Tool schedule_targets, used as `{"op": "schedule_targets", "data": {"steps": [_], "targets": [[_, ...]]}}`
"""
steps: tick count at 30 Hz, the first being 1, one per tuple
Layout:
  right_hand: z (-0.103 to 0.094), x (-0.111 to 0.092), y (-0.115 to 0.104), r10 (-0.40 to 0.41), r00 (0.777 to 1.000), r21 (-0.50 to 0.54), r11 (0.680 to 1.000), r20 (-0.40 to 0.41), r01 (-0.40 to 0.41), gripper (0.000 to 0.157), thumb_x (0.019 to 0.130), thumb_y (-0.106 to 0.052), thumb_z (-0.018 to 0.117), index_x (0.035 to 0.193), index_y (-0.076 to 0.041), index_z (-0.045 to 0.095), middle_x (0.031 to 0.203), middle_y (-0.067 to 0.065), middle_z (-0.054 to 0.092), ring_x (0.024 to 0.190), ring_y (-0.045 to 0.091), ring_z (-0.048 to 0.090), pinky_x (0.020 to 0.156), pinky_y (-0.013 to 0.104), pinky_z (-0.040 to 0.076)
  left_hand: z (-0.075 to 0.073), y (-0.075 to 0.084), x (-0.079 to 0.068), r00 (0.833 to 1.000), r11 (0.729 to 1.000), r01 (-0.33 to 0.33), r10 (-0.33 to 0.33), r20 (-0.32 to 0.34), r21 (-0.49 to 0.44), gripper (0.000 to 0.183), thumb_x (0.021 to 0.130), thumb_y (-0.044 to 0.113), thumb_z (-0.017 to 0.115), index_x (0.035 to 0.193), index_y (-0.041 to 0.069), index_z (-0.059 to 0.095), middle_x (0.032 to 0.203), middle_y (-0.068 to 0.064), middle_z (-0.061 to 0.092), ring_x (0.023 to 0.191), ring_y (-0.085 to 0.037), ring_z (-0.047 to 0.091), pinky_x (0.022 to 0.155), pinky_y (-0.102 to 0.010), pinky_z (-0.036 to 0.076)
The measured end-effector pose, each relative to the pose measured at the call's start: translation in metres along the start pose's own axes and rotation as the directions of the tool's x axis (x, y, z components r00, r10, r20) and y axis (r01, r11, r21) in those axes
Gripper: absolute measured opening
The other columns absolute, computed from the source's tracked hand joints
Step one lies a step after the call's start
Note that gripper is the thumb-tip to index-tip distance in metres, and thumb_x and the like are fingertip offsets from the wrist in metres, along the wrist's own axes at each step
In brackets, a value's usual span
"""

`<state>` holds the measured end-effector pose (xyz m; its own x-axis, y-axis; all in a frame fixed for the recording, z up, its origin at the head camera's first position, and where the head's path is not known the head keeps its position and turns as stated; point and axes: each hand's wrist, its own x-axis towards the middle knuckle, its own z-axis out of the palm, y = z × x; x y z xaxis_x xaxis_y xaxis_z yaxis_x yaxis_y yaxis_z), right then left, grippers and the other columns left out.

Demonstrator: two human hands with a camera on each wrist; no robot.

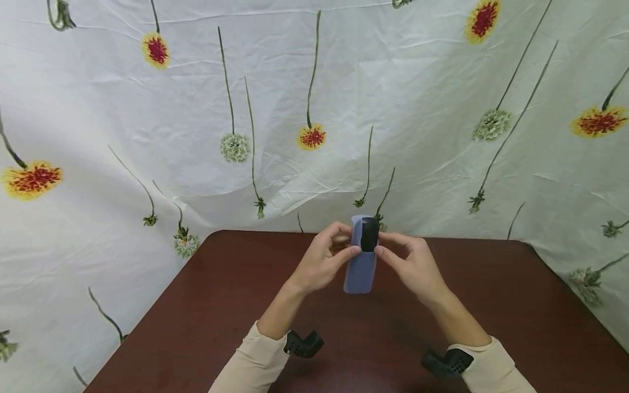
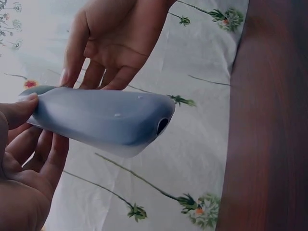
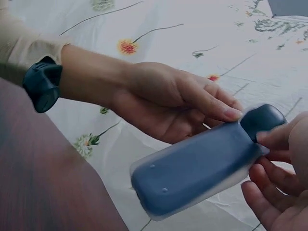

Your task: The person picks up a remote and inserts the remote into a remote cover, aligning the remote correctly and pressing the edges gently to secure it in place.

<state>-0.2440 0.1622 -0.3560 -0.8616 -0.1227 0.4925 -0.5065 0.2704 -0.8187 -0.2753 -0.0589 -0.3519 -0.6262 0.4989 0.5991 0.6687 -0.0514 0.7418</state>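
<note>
A translucent blue sleeve-like cover (image 1: 360,275) is held up above the table, with the rounded black end of a device (image 1: 369,234) showing at its top. My left hand (image 1: 321,262) pinches the cover's upper left edge between thumb and fingers. On the other side, my right hand (image 1: 415,267) grips the upper right edge, its thumb at the black end. The right wrist view shows the cover (image 3: 197,173) with two small bumps on its face and the dark device (image 3: 263,120) sticking out of its mouth. A hole shows at the cover's lower end in the left wrist view.
A dark reddish-brown table (image 1: 221,305) lies beneath both hands. Behind it hangs a pale cloth (image 1: 275,65) printed with flowers and stems. Each forearm wears a black wrist device (image 1: 303,345) beside a cream sleeve (image 1: 255,355).
</note>
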Motion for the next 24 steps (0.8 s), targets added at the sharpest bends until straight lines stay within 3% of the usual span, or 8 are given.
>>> {"op": "schedule_targets", "data": {"steps": [4, 8, 11, 14, 18, 21, 24], "targets": [[-0.006, 0.002, 0.003, 0.053, 0.998, 0.135, 0.989, 0.045, -0.059, 0.03, 0.093, -0.006, 0.078, 0.12, 0.006, 0.073, 0.118, 0.014, 0.072, 0.116, 0.027, 0.063, 0.094, 0.042, 0.052, 0.001, -0.001, 0.0, 0.999, 1.0, -0.022, 0.023, 0.036, -0.009, 0.019, 0.1, -0.005, 0.064, 0.117, -0.002, 0.056, 0.116, -0.018, 0.072, 0.093, -0.025, 0.071, 0.082, -0.039, 0.058], [-0.012, 0.004, 0.007, 0.023, 0.998, 0.215, 0.976, 0.059, -0.035, 0.024, 0.088, 0.002, 0.08, 0.11, 0.009, 0.074, 0.102, 0.009, 0.075, 0.093, 0.022, 0.07, 0.078, 0.032, 0.057, 0.002, -0.002, 0.001, 0.998, 0.999, -0.029, 0.03, 0.062, -0.02, 0.019, 0.099, -0.005, 0.065, 0.116, 0.0, 0.058, 0.113, -0.015, 0.072, 0.089, -0.023, 0.069, 0.08, -0.038, 0.058], [-0.016, 0.004, 0.006, 0.018, 0.996, 0.253, 0.967, 0.082, -0.039, 0.017, 0.086, 0.005, 0.081, 0.102, 0.006, 0.076, 0.092, 0.004, 0.074, 0.08, 0.018, 0.067, 0.071, 0.029, 0.056, 0.001, -0.001, 0.001, 0.997, 0.999, -0.015, 0.018, 0.08, -0.042, 0.02, 0.1, -0.005, 0.064, 0.118, 0.0, 0.059, 0.113, -0.014, 0.072, 0.089, -0.023, 0.068, 0.08, -0.038, 0.058], [-0.021, 0.004, 0.005, 0.035, 0.99, 0.29, 0.954, 0.138, -0.074, 0.015, 0.085, 0.007, 0.08, 0.096, -0.003, 0.078, 0.086, 0.002, 0.07, 0.076, 0.017, 0.063, 0.069, 0.03, 0.055, 0.0, -0.001, 0.0, 0.995, 0.997, -0.003, 0.011, 0.104, -0.081, 0.021, 0.1, -0.004, 0.064, 0.121, -0.002, 0.059, 0.113, -0.014, 0.072, 0.091, -0.024, 0.067, 0.081, -0.037, 0.057], [-0.028, 0.003, 0.004, 0.008, 0.978, 0.338, 0.938, 0.209, -0.08, 0.024, 0.087, 0.009, 0.076, 0.094, -0.014, 0.08, 0.082, 0.001, 0.068, 0.074, 0.016, 0.061, 0.067, 0.029, 0.053, -0.003, -0.001, -0.001, 0.991, 0.991, -0.007, 0.024, 0.134, -0.131, 0.022, 0.101, -0.003, 0.064, 0.123, -0.004, 0.059, 0.112, -0.015, 0.072, 0.092, -0.025, 0.067, 0.081, -0.036, 0.056], [-0.029, 0.003, 0.004, -0.039, 0.972, 0.361, 0.931, 0.234, -0.05, 0.026, 0.09, 0.009, 0.073, 0.097, -0.015, 0.081, 0.082, 0.0, 0.069, 0.074, 0.013, 0.061, 0.065, 0.027, 0.051, -0.004, 0.001, -0.002, 0.989, 0.99, -0.009, 0.031, 0.146, -0.143, 0.022, 0.101, -0.004, 0.063, 0.122, -0.004, 0.059, 0.112, -0.016, 0.073, 0.091, -0.024, 0.067, 0.08, -0.036, 0.056], [-0.028, 0.003, 0.004, -0.042, 0.972, 0.345, 0.938, 0.232, -0.042, 0.02, 0.092, 0.009, 0.07, 0.099, -0.007, 0.079, 0.084, 0.001, 0.068, 0.077, 0.014, 0.061, 0.068, 0.029, 0.051, -0.005, 0.002, -0.002, 0.987, 0.99, 0.001, 0.022, 0.16, -0.143, 0.021, 0.1, -0.006, 0.063, 0.12, -0.003, 0.058, 0.111, -0.017, 0.073, 0.093, -0.025, 0.068, 0.08, -0.037, 0.056]]}}
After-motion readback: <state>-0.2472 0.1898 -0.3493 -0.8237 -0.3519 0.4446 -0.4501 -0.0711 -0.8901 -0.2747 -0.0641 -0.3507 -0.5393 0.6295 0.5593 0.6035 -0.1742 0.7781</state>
